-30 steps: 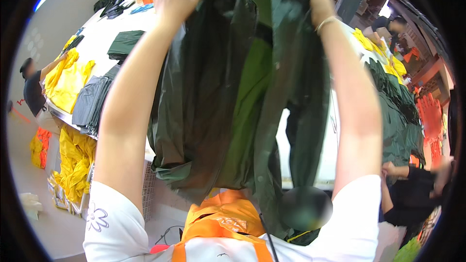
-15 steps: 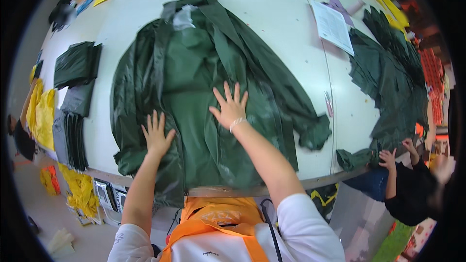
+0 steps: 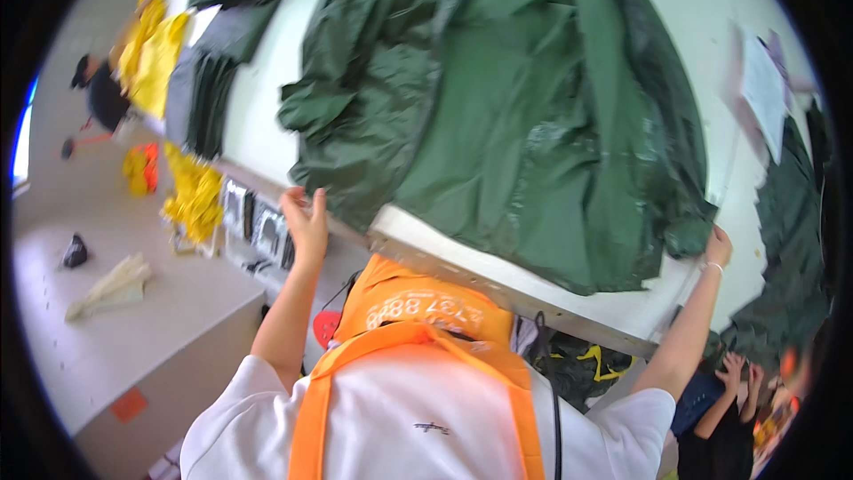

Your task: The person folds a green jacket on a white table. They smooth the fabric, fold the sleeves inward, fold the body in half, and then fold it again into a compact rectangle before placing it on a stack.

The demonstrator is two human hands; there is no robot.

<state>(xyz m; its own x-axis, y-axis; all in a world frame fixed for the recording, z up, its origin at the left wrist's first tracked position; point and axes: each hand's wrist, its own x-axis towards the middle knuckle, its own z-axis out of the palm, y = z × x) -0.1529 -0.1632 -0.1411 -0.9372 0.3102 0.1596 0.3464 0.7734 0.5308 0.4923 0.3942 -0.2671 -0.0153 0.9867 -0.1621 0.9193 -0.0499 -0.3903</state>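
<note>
Half a second ago both hands were pressed flat on the middle of the dark green raincoat point(image 3: 524, 116); now they are moved apart to its lower corners. The left hand point(image 3: 305, 224) is closed on the hem at the near table edge point(image 3: 498, 280) — fingers curled over the fabric, thumb up. The right hand point(image 3: 716, 247) is held at the other lower corner, by the table's edge; whether the cloth is really pinched there cannot be told.

The raincoat is spread on the white table, its long axis running from the near edge away from the person, the hem toward the person.

A white sheet of paper point(image 3: 762, 89), rectangular, lies on the table at the right. Folded dark green garments point(image 3: 209, 93) and yellow garments point(image 3: 155, 44) are stacked at the far left — small framed cards point(image 3: 253, 222) hang below that edge.
</note>
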